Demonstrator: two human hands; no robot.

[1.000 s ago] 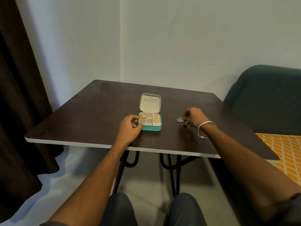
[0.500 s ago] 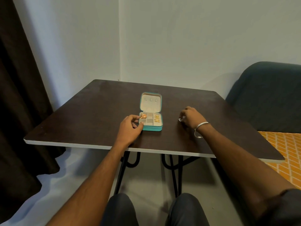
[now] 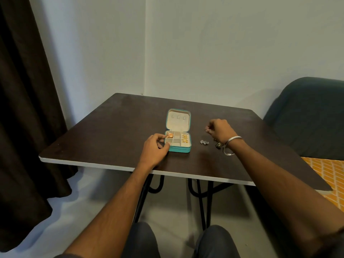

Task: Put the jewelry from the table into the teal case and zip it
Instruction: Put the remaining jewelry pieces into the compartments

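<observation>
Steadying the open teal case point(image 3: 178, 141) at its near-left corner, the left hand point(image 3: 155, 148) curls its grip on the rim. Right hand point(image 3: 220, 130) hovers above the counter point(image 3: 111, 131), grip pinched narrow on something tiny I cannot identify. Silver jewelry point(image 3: 204, 142) lies just below that grip, beside the case.

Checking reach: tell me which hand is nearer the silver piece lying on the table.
Right. The right hand is raised just behind and right of the silver piece; the left hand is at the case, on the far side of it.
</observation>
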